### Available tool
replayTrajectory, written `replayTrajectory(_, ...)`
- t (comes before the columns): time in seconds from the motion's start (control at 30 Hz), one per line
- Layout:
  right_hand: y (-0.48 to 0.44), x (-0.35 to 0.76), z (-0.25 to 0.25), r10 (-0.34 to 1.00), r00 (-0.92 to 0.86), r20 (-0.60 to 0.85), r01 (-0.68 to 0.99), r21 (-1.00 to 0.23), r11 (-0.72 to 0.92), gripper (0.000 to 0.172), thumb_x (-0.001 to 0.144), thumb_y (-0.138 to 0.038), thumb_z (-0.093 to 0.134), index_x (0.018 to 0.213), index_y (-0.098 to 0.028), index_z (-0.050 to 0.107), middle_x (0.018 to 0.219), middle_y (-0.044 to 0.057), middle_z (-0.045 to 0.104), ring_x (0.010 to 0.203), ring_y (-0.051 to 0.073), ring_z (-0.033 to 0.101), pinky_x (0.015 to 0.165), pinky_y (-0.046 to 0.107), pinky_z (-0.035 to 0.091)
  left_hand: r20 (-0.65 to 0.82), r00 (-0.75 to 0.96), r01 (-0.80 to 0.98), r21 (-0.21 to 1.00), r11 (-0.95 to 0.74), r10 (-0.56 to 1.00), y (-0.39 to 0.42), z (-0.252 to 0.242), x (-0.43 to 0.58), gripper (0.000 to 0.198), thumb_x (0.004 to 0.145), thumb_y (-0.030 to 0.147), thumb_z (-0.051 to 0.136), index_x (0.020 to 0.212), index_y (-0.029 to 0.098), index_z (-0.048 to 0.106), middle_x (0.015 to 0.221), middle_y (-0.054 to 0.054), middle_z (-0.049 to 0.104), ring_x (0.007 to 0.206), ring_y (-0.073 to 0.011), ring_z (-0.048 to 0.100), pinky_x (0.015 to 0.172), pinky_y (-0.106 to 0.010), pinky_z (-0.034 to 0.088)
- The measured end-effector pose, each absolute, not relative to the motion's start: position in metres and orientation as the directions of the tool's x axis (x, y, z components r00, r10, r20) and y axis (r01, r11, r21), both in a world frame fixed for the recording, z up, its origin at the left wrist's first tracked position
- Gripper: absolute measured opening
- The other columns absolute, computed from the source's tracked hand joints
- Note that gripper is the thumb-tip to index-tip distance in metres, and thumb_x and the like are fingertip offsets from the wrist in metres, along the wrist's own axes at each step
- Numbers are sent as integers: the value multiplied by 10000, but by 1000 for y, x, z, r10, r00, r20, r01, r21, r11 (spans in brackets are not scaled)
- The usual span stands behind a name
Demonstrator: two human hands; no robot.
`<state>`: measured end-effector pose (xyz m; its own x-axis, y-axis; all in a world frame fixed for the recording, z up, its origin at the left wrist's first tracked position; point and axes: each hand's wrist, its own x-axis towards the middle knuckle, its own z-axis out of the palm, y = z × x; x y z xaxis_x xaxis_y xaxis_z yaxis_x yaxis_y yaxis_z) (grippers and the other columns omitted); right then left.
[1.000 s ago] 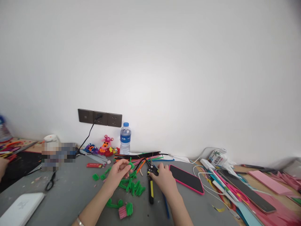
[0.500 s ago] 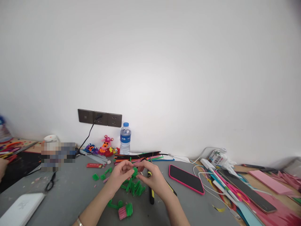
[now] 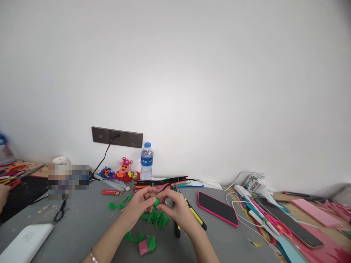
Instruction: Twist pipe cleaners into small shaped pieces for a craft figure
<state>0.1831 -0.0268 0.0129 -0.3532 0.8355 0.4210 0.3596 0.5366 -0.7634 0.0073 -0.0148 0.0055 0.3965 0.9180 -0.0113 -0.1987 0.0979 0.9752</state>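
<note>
Between the fingertips of both hands is a small green pipe-cleaner coil (image 3: 157, 202). My left hand (image 3: 141, 206) pinches it from the left, and my right hand (image 3: 175, 204) grips its other side with curled fingers. Right below the hands lies a pile of short green pipe-cleaner pieces (image 3: 159, 218). Nearer to me rests a pink-and-green pipe-cleaner piece (image 3: 147, 245), beside a curled green piece (image 3: 134, 237). Black-and-yellow pliers (image 3: 196, 215) lie partly hidden under my right hand. More green pieces (image 3: 112, 205) are scattered left of my left hand.
Behind the hands are a bundle of pipe cleaners (image 3: 161, 181), a water bottle (image 3: 147, 160) and finished figures (image 3: 124, 170). A pink-cased phone (image 3: 218, 209) lies to the right, before cables and pink scissors (image 3: 276, 223). At left are a white box (image 3: 26, 243) and another person's hand (image 3: 3, 197).
The green coil has turned and sits lower between my fingers, which have closed in on it. My right hand has shifted slightly, showing more of the pliers' handle.
</note>
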Motion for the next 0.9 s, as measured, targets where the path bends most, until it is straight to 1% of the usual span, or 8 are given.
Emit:
replayTrajectory(0.13, -27, 184, 13, 837, -334, 434, 385, -748, 541, 120, 784, -220, 667, 900, -198, 644, 751, 6, 653, 696, 154, 601, 670, 248, 474, -57, 428, -199, 968, 155, 902, -15, 4, 8, 347, 723, 483, 696, 868, 184, 596, 641, 46, 513, 550, -95, 480, 536, -219, 380)
replayTrajectory(0.27, -27, 183, 13, 836, -324, 442, 425, -722, 546, 111, 785, -190, 658, 894, -200, 644, 709, -12, 623, 662, 140, 583, 644, 233, 453, -68, 442, -194, 966, 169, 895, -15, 1, 7, 317, 716, 463, 711, 781, 182, 579, 618, 46, 516, 583, -109, 511, 528, -211, 384)
replayTrajectory(0.43, -27, 182, 13, 837, -314, 448, 450, -706, 547, 91, 769, -194, 684, 855, -193, 653, 675, -14, 613, 622, 136, 567, 612, 229, 434, -76, 414, -204, 964, 173, 907, -13, -2, 6, 325, 672, 421, 760, 779, 178, 573, 592, 63, 517, 525, -83, 462, 529, -208, 366)
replayTrajectory(0.63, -27, 180, 11, 837, -300, 457, 399, -737, 545, 82, 789, -248, 684, 842, -191, 655, 690, -8, 626, 634, 140, 573, 612, 233, 436, -72, 358, -226, 961, 161, 931, -12, 0, 7, 376, 607, 410, 808, 746, 173, 552, 578, 75, 471, 538, -81, 430, 518, -194, 315)
replayTrajectory(0.77, -26, 180, 11, 824, -276, 494, 352, -746, 565, 140, 774, -319, 711, 781, -187, 665, 744, 22, 648, 694, 161, 587, 654, 257, 449, -71, 393, -299, 933, 201, 917, -12, 0, 6, 420, 584, 393, 833, 715, 185, 491, 584, 83, 443, 532, -76, 409, 525, -195, 310)
replayTrajectory(0.9, -26, 180, 9, 834, -267, 482, 312, -776, 548, 172, 761, -353, 725, 738, -189, 676, 702, 23, 645, 693, 169, 588, 656, 268, 455, -48, 425, -325, 924, 201, 904, -13, 1, 6, 432, 600, 382, 832, 692, 190, 456, 573, 80, 448, 537, -78, 394, 530, -195, 304)
